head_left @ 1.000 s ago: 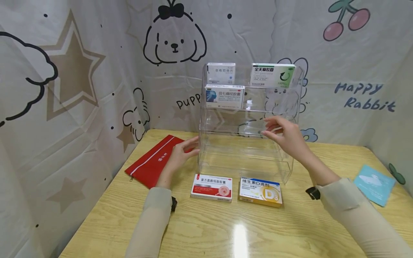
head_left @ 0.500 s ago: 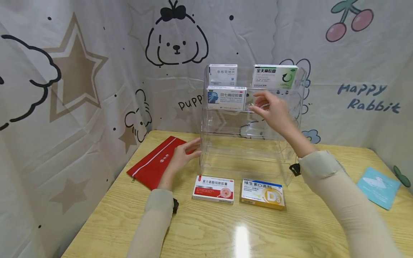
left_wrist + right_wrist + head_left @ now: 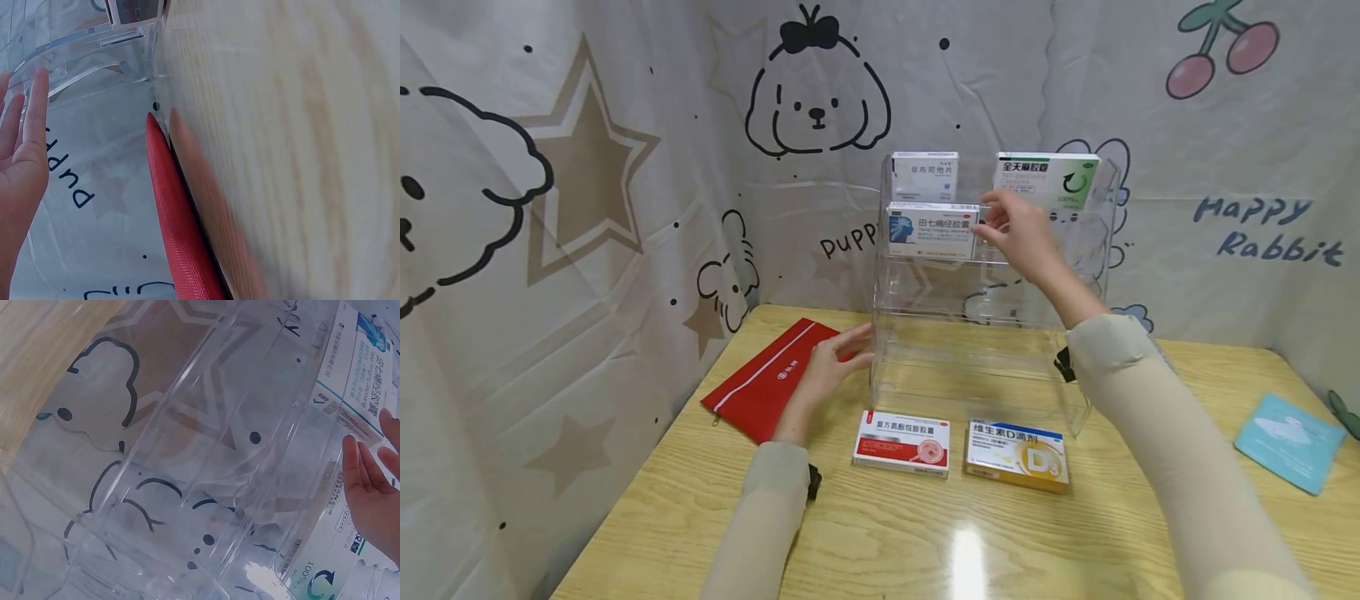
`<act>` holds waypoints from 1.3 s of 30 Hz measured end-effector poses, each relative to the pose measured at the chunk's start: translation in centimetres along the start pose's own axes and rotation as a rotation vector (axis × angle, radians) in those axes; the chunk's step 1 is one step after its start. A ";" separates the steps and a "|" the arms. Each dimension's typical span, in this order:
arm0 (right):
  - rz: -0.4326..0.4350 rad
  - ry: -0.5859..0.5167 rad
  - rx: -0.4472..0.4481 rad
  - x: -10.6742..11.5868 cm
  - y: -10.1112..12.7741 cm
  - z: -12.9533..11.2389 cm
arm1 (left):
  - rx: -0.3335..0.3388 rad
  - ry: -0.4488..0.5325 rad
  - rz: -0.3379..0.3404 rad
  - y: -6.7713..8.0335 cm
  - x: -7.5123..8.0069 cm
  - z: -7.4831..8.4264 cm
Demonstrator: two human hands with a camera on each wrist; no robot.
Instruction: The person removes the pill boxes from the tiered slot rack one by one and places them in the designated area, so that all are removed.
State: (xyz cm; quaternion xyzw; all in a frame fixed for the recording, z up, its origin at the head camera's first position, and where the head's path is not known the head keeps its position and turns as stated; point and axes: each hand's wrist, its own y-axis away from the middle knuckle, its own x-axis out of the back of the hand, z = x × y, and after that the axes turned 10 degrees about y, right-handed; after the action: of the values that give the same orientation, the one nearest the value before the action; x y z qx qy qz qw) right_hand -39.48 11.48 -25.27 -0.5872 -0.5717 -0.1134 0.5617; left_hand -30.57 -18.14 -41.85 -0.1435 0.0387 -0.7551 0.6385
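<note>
Both hands spread: left (image 3: 831, 367) flat against the clear rack (image 3: 985, 333), right (image 3: 1018, 233) touching the blue-white box (image 3: 359, 375), contact clearest wrist-side.

Red zip pouch (image 3: 769, 377) lies flat on the wood table (image 3: 880, 542) at far left. Red-and-white med box (image 3: 902, 442) and yellow D3 box (image 3: 1017, 455) side by side nr the front edge, just apart. Light-blue packet (image 3: 1289, 442) far right. Cartoon-print cloth (image 3: 587, 167) w/ dogs, stars, cherries hangs behind.
</note>
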 end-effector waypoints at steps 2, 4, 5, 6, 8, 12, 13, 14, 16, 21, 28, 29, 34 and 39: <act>-0.018 0.010 0.010 -0.2 -0.3 0.0 | -0.001 0.007 0.001 0.0 0.0 -0.1; -0.036 0.009 0.019 -0.4 -0.6 0.0 | -0.005 0.007 -0.001 0.0 0.1 -0.1; -0.041 0.005 0.024 -0.5 -0.7 0.0 | -0.005 0.006 -0.001 0.0 0.1 -0.1; -0.045 -0.001 0.027 -0.6 -0.8 0.0 | -0.006 0.006 -0.003 0.0 0.0 -0.1; -0.048 -0.008 0.026 -0.8 -0.9 0.0 | -0.007 0.000 -0.005 0.0 0.0 -0.1; -0.046 -0.015 0.009 -1.0 -1.0 -0.2 | 0.003 -0.011 0.004 0.0 0.0 0.0; -0.044 -0.016 0.006 -1.0 -1.0 -0.2 | 0.005 -0.013 0.008 0.0 0.0 0.0; -0.042 -0.019 0.006 -1.0 -1.0 -0.2 | 0.007 -0.011 0.009 0.0 0.0 0.0; -0.038 -0.024 0.006 -1.0 -1.0 -0.2 | 0.007 -0.015 0.011 0.0 0.0 0.0; -0.020 -0.042 0.011 -1.1 -1.0 -0.1 | 0.012 -0.017 0.008 -0.1 0.0 -0.1; 0.031 -0.053 0.037 -1.1 -0.9 -0.3 | 0.016 -0.019 0.000 0.0 0.0 0.0; 0.036 -0.056 0.036 -1.0 -0.9 -0.3 | 0.015 -0.020 -0.001 0.0 0.0 0.0; 0.064 -0.066 0.043 -0.8 -0.9 -0.5 | 0.017 -0.022 0.001 0.0 0.0 0.0; 0.094 -0.068 0.052 -0.5 -0.8 -0.3 | 0.023 -0.025 0.007 0.1 0.0 0.2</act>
State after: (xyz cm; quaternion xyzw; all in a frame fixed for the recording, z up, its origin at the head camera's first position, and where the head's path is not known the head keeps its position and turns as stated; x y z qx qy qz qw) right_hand -40.14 10.77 -25.13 -0.6021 -0.5652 -0.0522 0.5616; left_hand -30.47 -18.10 -41.68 -0.1455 0.0225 -0.7514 0.6432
